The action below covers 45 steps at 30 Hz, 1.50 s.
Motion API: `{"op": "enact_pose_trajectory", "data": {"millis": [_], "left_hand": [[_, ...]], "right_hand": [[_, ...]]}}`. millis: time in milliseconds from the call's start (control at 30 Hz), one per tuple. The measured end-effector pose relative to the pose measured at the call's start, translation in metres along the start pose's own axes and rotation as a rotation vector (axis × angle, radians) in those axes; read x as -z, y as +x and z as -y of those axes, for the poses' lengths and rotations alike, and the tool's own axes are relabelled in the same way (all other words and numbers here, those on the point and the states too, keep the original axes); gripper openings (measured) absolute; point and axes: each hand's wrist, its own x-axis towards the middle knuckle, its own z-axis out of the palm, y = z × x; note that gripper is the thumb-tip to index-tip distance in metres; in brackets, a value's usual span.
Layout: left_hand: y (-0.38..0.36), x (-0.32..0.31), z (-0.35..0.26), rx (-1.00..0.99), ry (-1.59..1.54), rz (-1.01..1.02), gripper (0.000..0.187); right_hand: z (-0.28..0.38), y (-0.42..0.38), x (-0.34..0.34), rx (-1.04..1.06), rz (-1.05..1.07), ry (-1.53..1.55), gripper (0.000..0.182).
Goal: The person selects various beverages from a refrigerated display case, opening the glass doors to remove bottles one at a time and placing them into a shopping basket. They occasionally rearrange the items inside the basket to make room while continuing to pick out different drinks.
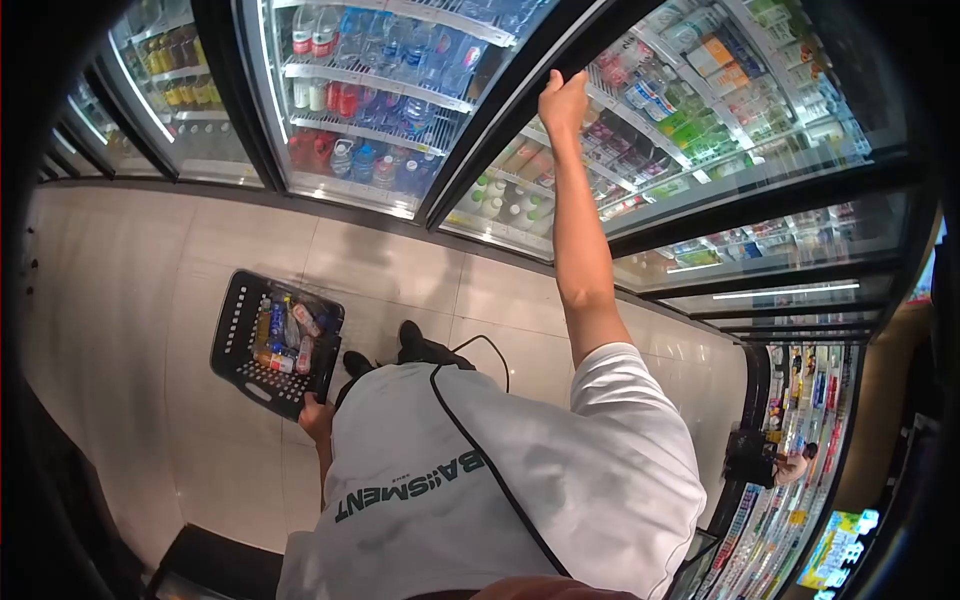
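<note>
My right hand [563, 103] reaches far forward, fingers closed round the black edge of a glass fridge door [490, 140]. Behind the glass, bottles and cartons stand in rows on the shelves near that hand. Low at my left side, my left hand [315, 415] is closed on the rim of a black plastic shopping basket [232, 325]. Several bottles [290, 335] lie inside the basket, some with clear and some with orange or blue parts. The left fingers are partly hidden by the basket rim.
More glass-door fridges [165, 70] line the wall to the left, and others [760, 255] continue to the right. Open shelves [800, 400] stand at the far right, with another person [790, 465] there. A black cable [500, 365] hangs before me over the tiled floor [400, 280].
</note>
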Motion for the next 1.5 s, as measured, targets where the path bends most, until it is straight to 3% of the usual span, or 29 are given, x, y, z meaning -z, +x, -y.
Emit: {"op": "enact_pose_trajectory", "data": {"millis": [100, 267, 333, 467, 667, 700, 833, 933, 1033, 1067, 1133, 1167, 1233, 1267, 1300, 1333, 1433, 1467, 1500], "left_hand": [[-0.006, 0.016, -0.019, 0.065, 0.039, 0.089, 0.030], [-0.012, 0.022, -0.027, 0.102, 0.025, 0.030, 0.026], [-0.015, 0.027, -0.033, 0.116, -0.011, -0.007, 0.021], [-0.017, 0.026, -0.037, 0.178, -0.031, -0.006, 0.021], [-0.018, 0.048, -0.040, 0.153, -0.233, 0.161, 0.037], [-0.016, 0.054, -0.034, 0.127, -0.418, 0.260, 0.044], [0.003, 0.080, 0.008, 0.268, -1.285, 0.313, 0.046], [0.034, 0.056, 0.075, 0.574, -1.017, 0.041, 0.046], [0.067, 0.048, 0.136, 0.703, -0.490, -0.003, 0.048], [0.077, 0.038, 0.154, 0.695, -0.472, -0.032, 0.050], [0.102, 0.016, 0.190, 0.676, -0.432, -0.095, 0.056], [0.115, 0.010, 0.201, 0.655, -0.414, -0.145, 0.059], [0.137, 0.000, 0.212, 0.622, -0.376, -0.229, 0.065], [0.150, -0.007, 0.218, 0.648, -0.393, -0.221, 0.068], [0.163, -0.014, 0.225, 0.670, -0.406, -0.212, 0.071], [0.173, -0.022, 0.230, 0.693, -0.418, -0.199, 0.074], [0.212, -0.038, 0.244, 0.758, -0.395, -0.208, 0.077], [0.228, -0.044, 0.254, 0.727, -0.396, -0.223, 0.077], [0.242, -0.051, 0.265, 0.700, -0.395, -0.237, 0.076]], "right_hand": [[-0.015, -0.010, -0.008, 0.060, 0.033, 0.000, 0.045], [-0.050, -0.025, -0.038, 0.226, 0.047, 0.010, 0.054], [-0.056, -0.032, -0.043, 0.213, 0.039, -0.068, 0.055], [-0.059, -0.042, -0.041, 0.166, 0.159, 0.064, 0.052], [-0.057, -0.045, -0.045, 0.171, 0.132, -0.024, 0.050], [-0.057, -0.042, -0.045, 0.163, 0.144, -0.068, 0.050], [-0.051, -0.043, -0.042, 0.136, 0.168, -0.115, 0.051], [-0.048, -0.042, -0.041, 0.137, 0.173, -0.113, 0.053], [-0.045, -0.037, -0.046, 0.088, 0.152, -0.240, 0.054], [-0.059, -0.030, -0.054, 0.123, 0.122, -0.307, 0.054], [-0.025, -0.045, -0.044, -0.162, 0.257, -0.165, 0.046], [-0.005, -0.055, -0.035, -0.078, 0.415, -0.203, 0.033], [-0.035, -0.043, -0.066, -0.195, 0.746, -0.682, 0.031], [-0.023, -0.084, -0.069, -0.169, 0.849, -0.450, 0.031], [-0.058, -0.101, -0.095, -0.058, 0.969, -0.389, 0.029], [-0.014, -0.154, -0.099, 0.199, 1.025, -0.463, 0.027], [0.043, -0.285, -0.140, 0.344, 1.268, -0.344, 0.021], [0.081, -0.328, -0.152, 0.299, 1.363, -0.265, 0.023], [0.106, -0.365, -0.168, 0.417, 1.389, -0.329, 0.025]]}}
